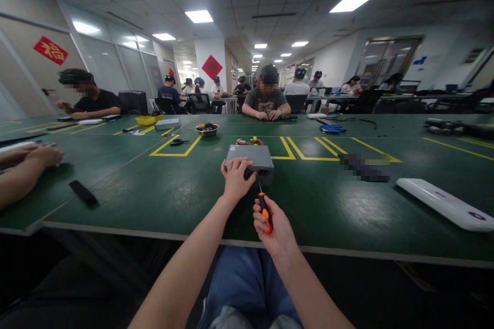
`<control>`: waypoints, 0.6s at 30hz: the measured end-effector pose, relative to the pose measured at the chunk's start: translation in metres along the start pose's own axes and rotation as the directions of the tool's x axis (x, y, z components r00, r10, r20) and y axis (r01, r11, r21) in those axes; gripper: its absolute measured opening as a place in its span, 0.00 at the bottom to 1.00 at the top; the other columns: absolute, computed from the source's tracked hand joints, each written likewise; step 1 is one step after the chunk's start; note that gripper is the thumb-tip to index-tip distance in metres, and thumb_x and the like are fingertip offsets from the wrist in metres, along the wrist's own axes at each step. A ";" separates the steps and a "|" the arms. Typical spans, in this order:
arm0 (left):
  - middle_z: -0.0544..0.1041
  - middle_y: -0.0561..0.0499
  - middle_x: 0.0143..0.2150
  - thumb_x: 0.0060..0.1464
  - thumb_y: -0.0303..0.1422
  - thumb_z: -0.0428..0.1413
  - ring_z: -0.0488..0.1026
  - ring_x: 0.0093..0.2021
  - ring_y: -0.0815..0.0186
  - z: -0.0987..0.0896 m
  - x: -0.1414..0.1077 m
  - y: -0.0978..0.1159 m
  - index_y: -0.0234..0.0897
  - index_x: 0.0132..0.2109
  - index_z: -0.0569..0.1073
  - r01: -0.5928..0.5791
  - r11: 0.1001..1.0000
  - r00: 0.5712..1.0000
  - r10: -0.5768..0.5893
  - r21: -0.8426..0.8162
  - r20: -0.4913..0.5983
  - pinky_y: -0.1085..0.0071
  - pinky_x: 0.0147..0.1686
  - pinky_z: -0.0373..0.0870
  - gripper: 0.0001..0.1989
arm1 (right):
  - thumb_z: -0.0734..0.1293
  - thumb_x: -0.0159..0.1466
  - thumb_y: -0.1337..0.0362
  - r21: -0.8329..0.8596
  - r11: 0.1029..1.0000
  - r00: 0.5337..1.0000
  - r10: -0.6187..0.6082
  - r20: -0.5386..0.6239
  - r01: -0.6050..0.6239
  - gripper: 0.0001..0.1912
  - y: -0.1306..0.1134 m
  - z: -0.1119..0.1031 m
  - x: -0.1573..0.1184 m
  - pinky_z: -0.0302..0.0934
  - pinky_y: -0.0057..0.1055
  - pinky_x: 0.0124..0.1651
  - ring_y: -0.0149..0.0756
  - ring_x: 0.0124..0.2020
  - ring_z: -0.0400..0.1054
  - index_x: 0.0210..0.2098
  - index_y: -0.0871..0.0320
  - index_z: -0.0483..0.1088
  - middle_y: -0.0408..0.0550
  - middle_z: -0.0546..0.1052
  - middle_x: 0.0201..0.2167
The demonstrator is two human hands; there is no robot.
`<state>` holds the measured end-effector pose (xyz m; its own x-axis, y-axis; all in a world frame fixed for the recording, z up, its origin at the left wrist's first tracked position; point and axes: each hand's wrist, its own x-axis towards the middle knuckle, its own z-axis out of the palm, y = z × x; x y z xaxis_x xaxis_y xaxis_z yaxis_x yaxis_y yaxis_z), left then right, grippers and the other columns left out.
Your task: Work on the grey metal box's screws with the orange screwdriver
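A grey metal box-shaped device (249, 157) lies on the green workbench (127, 200), its front edge toward me. My left hand (236, 180) rests on its near corner, fingers spread over the top. My right hand (271, 226) is closed around the orange and black handle of a screwdriver (264, 211). The thin shaft rises toward the device's near side, and its tip is close to a dark area there. Whether the tip touches the device cannot be seen.
A co-worker's forearms and hands (31, 162) lie at the bench's left, near a black remote-like object (83, 193). A long white object (443, 204) lies at right. Farther off are a metal bowl (206, 130), a yellow tray (148, 120), and blue gloves (332, 128).
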<state>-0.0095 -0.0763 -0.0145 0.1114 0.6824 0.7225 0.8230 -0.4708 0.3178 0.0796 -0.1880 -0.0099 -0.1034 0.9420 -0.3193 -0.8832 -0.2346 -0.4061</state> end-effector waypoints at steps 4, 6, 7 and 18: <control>0.71 0.54 0.50 0.48 0.37 0.58 0.62 0.54 0.59 0.001 0.000 -0.001 0.48 0.44 0.70 0.010 1.000 1.000 -0.010 0.000 -0.005 0.53 0.61 0.40 0.13 | 0.63 0.60 0.71 0.022 0.999 0.998 -0.039 -0.048 0.040 0.08 0.003 0.003 -0.001 0.43 0.12 0.09 0.16 0.10 0.50 0.25 0.61 0.61 0.39 0.66 0.18; 0.71 0.54 0.50 0.48 0.37 0.58 0.62 0.54 0.59 0.002 0.000 -0.001 0.49 0.43 0.70 0.007 1.000 1.000 -0.007 -0.004 -0.009 0.53 0.61 0.40 0.14 | 0.60 0.62 0.71 0.033 0.999 0.997 -0.030 -0.065 0.033 0.08 0.002 0.006 -0.004 0.45 0.11 0.10 0.16 0.11 0.53 0.26 0.61 0.61 0.39 0.66 0.18; 0.71 0.54 0.50 0.48 0.37 0.58 0.62 0.54 0.59 0.002 0.000 -0.001 0.49 0.43 0.70 0.004 1.000 1.000 -0.004 -0.007 -0.011 0.53 0.61 0.40 0.14 | 0.59 0.64 0.70 0.039 0.999 0.998 -0.014 -0.066 0.017 0.09 0.001 0.008 -0.005 0.47 0.11 0.10 0.17 0.12 0.55 0.27 0.62 0.62 0.40 0.66 0.18; 0.71 0.54 0.50 0.49 0.37 0.57 0.62 0.54 0.60 0.001 -0.001 -0.001 0.48 0.44 0.70 0.001 1.000 1.000 -0.001 -0.007 -0.008 0.54 0.61 0.40 0.13 | 0.56 0.66 0.68 0.133 0.990 0.994 0.067 -0.084 -0.055 0.10 0.001 0.017 -0.011 0.43 0.12 0.09 0.17 0.11 0.50 0.28 0.61 0.60 0.38 0.62 0.19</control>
<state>-0.0100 -0.0753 -0.0162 0.1060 0.6787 0.7267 0.8192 -0.4739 0.3230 0.0721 -0.1946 0.0081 -0.1232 0.9006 -0.4167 -0.9292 -0.2521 -0.2701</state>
